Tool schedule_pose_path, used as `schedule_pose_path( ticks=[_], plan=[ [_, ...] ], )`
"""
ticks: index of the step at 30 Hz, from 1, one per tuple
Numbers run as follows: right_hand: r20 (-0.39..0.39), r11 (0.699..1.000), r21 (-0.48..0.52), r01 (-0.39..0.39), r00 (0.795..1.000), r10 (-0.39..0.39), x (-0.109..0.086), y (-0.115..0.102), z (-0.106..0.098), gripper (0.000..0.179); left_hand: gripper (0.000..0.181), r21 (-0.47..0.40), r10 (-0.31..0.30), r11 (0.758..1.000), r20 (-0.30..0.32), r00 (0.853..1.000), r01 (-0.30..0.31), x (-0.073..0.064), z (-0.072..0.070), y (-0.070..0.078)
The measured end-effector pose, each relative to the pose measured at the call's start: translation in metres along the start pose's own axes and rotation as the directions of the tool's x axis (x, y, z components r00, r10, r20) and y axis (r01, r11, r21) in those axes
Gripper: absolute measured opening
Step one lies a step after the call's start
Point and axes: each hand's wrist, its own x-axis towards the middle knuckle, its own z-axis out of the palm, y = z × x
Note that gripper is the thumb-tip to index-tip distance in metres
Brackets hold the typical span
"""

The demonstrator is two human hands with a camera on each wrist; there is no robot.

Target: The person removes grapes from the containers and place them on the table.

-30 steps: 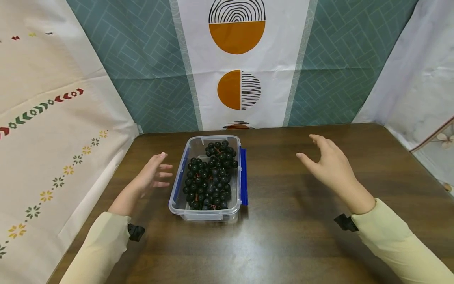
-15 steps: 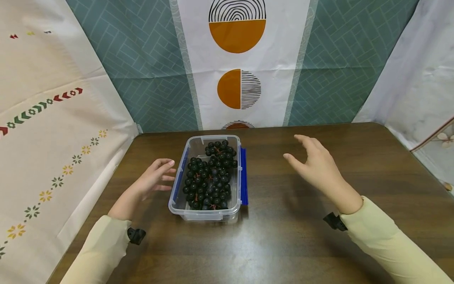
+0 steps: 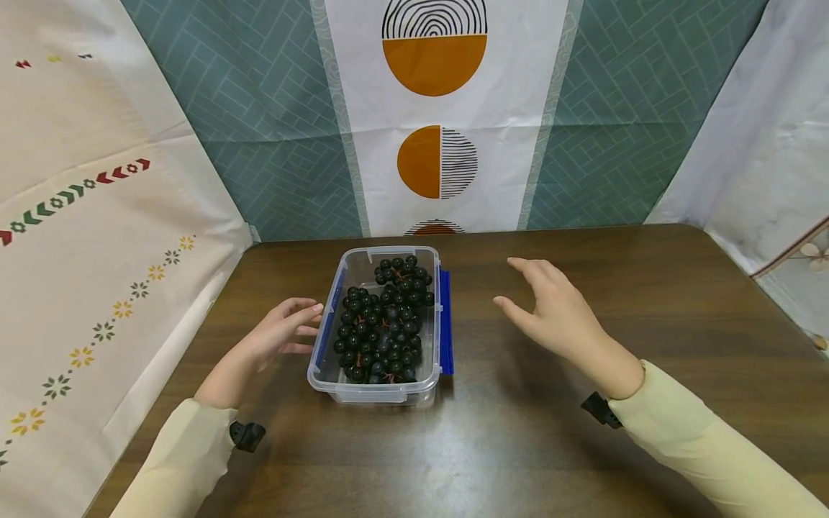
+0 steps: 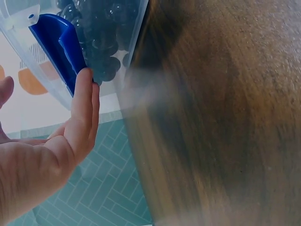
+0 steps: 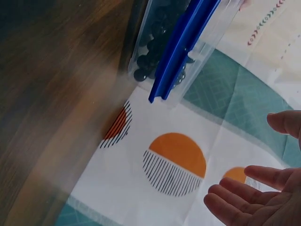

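Observation:
A clear plastic food container without a lid on top stands left of the table's middle. Dark grapes in bunches fill most of it. Blue clip flaps hang at its sides; the right one shows plainly in the head view. My left hand is at the container's left side, its fingertips right at the blue flap in the left wrist view. To the right, my right hand hovers over the table, apart from the container, fingers extended and thumb spread, holding nothing.
The brown wooden table reaches back to a green and white patterned cloth. A cream cloth hangs along the left edge and a white one on the right.
My right hand has moved left toward the container. My left hand has come right, up to the container's side. The container and grapes have stayed in place.

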Motion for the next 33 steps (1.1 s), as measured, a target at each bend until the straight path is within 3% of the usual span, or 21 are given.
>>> schedule_pose_path(
  ticks=[6, 14, 33],
  plan=[
    [0.001, 0.999, -0.005, 0.047, 0.999, -0.047, 0.004, -0.007, 0.006, 0.059, 0.073, -0.009, 0.004, 1.0, -0.001, 1.0, -0.004, -0.002, 0.0, -0.002],
    [0.04, 0.999, -0.004, 0.054, 0.998, -0.054, 0.008, -0.015, 0.01, 0.061, 0.072, -0.019, -0.006, 1.0, 0.001, 1.0, 0.006, -0.003, 0.0, -0.005],
    [0.054, 0.991, 0.055, 0.124, 0.99, -0.127, 0.016, -0.033, 0.03, 0.058, 0.06, 0.062, 0.045, 0.997, -0.04, 0.998, -0.043, -0.007, -0.003, -0.006]
  ],
)
